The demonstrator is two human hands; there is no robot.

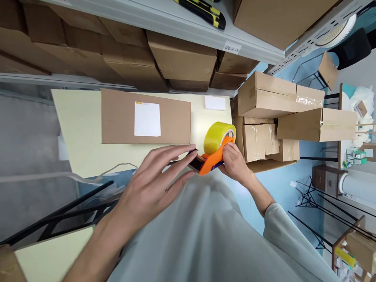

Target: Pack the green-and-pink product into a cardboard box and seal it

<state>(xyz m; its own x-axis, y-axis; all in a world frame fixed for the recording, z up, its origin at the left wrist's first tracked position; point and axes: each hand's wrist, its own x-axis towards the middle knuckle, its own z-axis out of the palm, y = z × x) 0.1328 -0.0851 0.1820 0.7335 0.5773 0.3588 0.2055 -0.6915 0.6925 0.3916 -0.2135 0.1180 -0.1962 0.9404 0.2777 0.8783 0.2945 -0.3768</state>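
My right hand (233, 162) grips the handle of an orange tape dispenser (212, 159) that carries a yellowish roll of clear tape (217, 136). My left hand (155, 176) reaches toward the dispenser's front end, fingers stretched out, with the fingertips touching its blade end. Both hands are held over the near edge of a pale yellow table (79, 129). On the table lies a flat brown cardboard package (173, 117) with a white label (147, 118).
A small white paper (215, 102) lies at the table's far corner. Cardboard boxes (273, 113) are stacked right of the table and on the shelf (182, 58) behind it. A yellow-black utility knife (205, 11) lies on the upper shelf. Black metal frames (311, 196) stand on the floor.
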